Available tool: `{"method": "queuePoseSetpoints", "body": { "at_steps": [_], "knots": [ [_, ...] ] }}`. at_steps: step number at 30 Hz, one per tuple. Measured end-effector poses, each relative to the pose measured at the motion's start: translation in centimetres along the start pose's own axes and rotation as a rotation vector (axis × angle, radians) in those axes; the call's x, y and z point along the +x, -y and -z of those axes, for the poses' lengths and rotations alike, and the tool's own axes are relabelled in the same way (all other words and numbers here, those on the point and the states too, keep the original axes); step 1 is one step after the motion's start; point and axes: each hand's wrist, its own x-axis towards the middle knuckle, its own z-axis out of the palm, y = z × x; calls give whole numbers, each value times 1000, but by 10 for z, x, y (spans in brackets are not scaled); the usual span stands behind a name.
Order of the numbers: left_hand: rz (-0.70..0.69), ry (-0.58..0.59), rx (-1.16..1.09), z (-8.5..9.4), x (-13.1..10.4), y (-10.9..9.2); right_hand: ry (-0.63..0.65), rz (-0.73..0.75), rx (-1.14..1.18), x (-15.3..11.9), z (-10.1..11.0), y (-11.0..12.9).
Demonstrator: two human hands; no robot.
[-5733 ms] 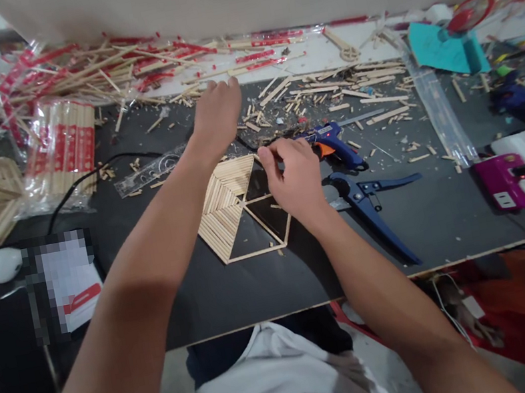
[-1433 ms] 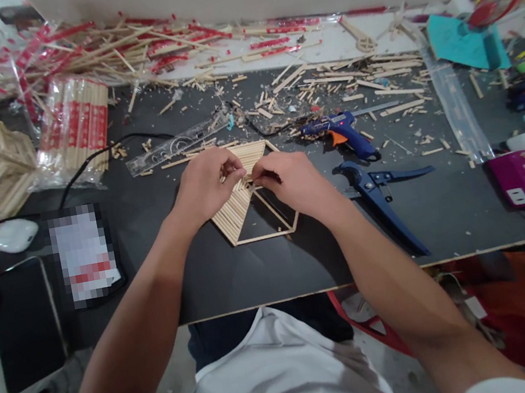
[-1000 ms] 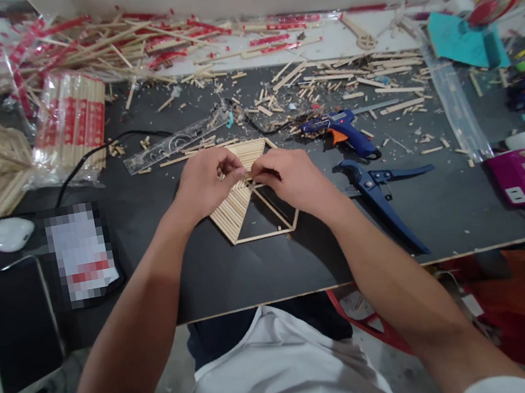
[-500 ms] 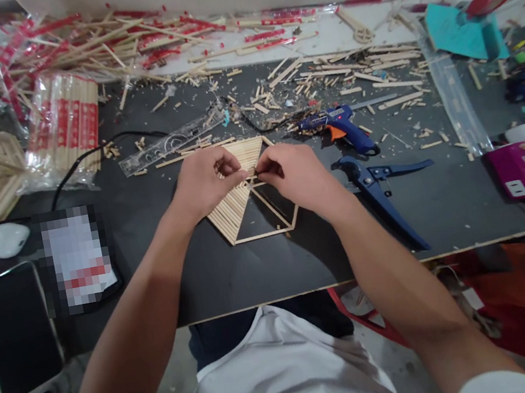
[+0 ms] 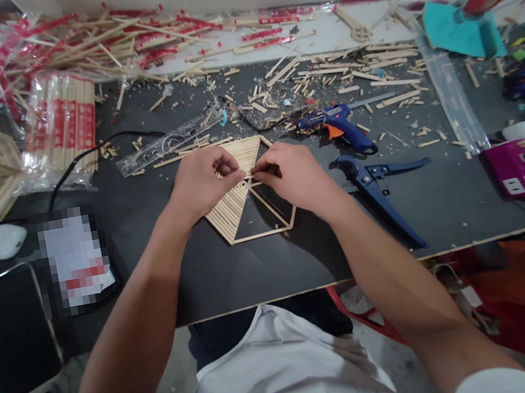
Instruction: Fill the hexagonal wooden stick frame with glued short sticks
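Bent over a dark tabletop (image 5: 265, 270), a person brings 2 bare hands together above a hexagonal stick frame (image 5: 230, 219) lying flat near the table's front edge. The left hand (image 5: 204, 183) curls over the frame's stick-filled side, thumb and fingertips drawn into a pinch. The right hand (image 5: 296, 173) mirrors it from the other side, fingers likewise pinched close to the frame's center; whether either grips a small piece cannot be told. A blue glue gun (image 5: 344, 126) (its trigger a bright orange) lies beyond the right hand, with a blue cutter (image 5: 376, 193) nearer the edge. A clear ruler (image 5: 169, 144) rests behind the left hand, and wrapped chopsticks (image 5: 62, 127) lie farther left.
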Motion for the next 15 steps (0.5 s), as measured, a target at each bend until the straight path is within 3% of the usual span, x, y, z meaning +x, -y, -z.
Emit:
{"method": "queuePoseSetpoints", "body": {
  "at_steps": [15],
  "knots": [
    [11,10,-54,1,0,-3,-47,-3,-30,-2,-8,4]
  ]
}}
